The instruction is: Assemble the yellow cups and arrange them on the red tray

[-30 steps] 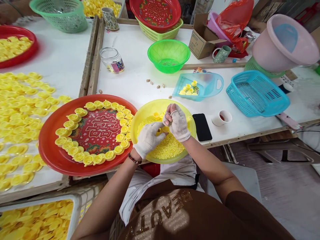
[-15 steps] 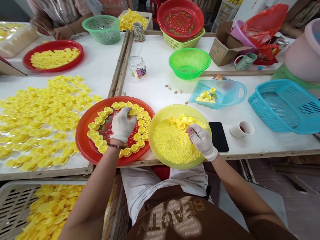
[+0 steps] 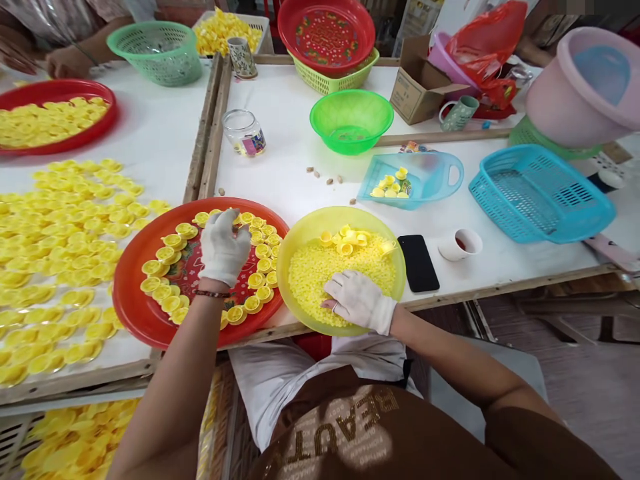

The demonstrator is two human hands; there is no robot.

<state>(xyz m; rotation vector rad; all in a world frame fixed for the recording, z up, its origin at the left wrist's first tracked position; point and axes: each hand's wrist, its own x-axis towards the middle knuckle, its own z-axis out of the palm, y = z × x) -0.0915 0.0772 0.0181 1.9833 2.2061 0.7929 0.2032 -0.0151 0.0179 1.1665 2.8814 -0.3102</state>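
Note:
My left hand [image 3: 223, 247], in a white glove, is over the red tray [image 3: 131, 287]. Its thumb and forefinger curl around a small yellow cup at the far side of a ring of yellow cups [image 3: 253, 304]. Each cup in the ring has a round, lemon-slice-like face. My right hand [image 3: 359, 299], also gloved, reaches into the yellow basin [image 3: 400, 267] with its fingers bunched down among small yellow pellets [image 3: 305, 273]; the fingertips are partly hidden there. Several loose yellow cups [image 3: 345, 248] lie on the pellets at the basin's far side.
Many yellow pieces [image 3: 65, 247] spread over the left table. Right of the basin are a phone [image 3: 419, 263], a paper cup of dark drink [image 3: 453, 248] and a blue basket [image 3: 545, 227]. Beyond stand a blue scoop [image 3: 440, 180], a green bowl [image 3: 353, 123] and a glass jar [image 3: 244, 133].
My right hand has moved from beside the loose cups to the near part of the pellets. My left hand keeps its place at the ring. The whole view has shifted.

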